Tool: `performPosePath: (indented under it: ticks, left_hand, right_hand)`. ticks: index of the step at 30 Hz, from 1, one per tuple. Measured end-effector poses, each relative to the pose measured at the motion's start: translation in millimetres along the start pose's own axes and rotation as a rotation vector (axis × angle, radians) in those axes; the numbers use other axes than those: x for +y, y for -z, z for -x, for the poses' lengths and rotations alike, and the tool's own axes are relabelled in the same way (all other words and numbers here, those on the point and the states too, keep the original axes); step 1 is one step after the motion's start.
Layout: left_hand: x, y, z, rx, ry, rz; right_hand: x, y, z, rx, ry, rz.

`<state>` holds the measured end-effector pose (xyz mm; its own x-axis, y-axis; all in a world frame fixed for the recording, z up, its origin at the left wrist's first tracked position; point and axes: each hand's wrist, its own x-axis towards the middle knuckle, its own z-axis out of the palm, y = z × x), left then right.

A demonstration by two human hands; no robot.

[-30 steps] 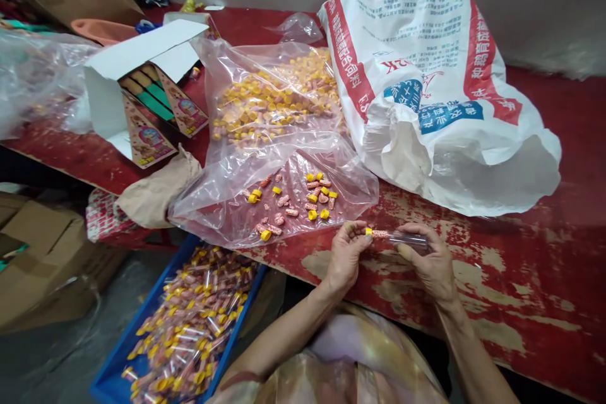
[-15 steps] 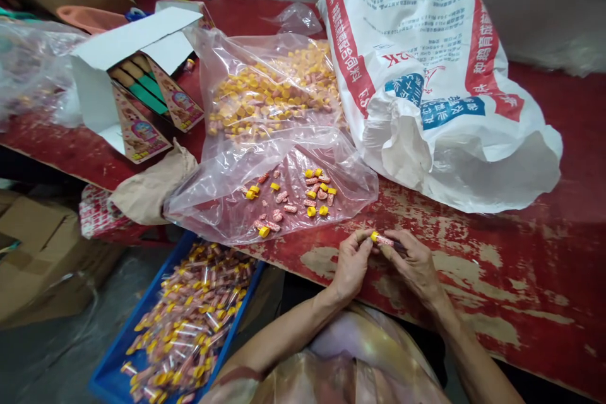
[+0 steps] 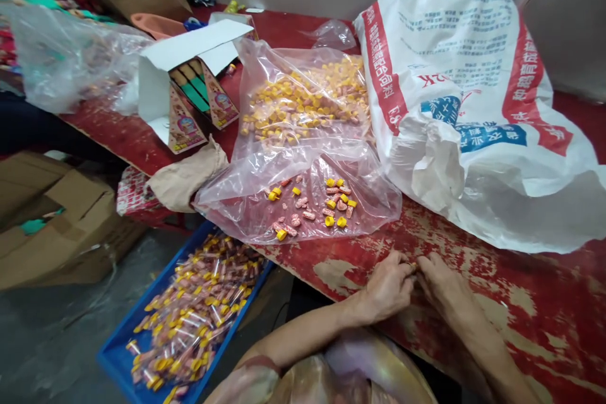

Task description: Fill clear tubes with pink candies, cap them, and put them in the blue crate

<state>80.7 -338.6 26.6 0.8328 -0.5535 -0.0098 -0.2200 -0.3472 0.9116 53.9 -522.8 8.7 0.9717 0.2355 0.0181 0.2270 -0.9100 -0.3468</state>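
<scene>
as left hand and right hand meet, backs upward, both pinch a mostly hidden tube

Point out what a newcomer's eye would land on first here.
Most likely the big white sack with red stripes, sprawled open-mouthed at the upper right of the worn red table. Next, the shallow blue plastic tray at lower left, heaped with yellow-capped clear tubes. Then the person's bare left hand and right hand, close together near the table's front edge.
</scene>
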Motion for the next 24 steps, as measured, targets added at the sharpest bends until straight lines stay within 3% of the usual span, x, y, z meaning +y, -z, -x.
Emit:
performPosePath:
  ticks: [3,7,10,12,17,19,24]
  left_hand:
    - [2.4,19.8,4.5,0.045,-0.029,0.029]
    - [2.8,62.1,-0.5,0.324,-0.008,0.022]
    - [-8.4,97.2,-17.6,0.504,0.000,-0.148]
    - [-21.1,122.0,-33.1,0.555,0.038,-0.328]
    - [-54.3,183.4,-71.5,0.470,0.339,-0.768]
    - [-64.1,201.6,-82.7,0.448,0.379,-0.807]
    - [-68.2,224.0,-98.1,0.417,0.393,-0.780]
  right_hand:
    - [1.3,-6.6,-3.7,-0.031,0.041,0.019]
    - [-11.8,-6.4,-1.2,-0.011,0.048,0.005]
    - [-17.6,-2.7,-3.0,0.025,0.018,-0.056]
    - [-13.9,-0.5,-8.6,0.055,0.019,-0.128]
    - [9.7,-5.2,-25.7,0.170,0.007,-0.268]
    - [17.4,-12.8,-29.8,0.240,0.010,-0.280]
    - [31.4,-16.1,-38.5,0.478,0.269,0.009]
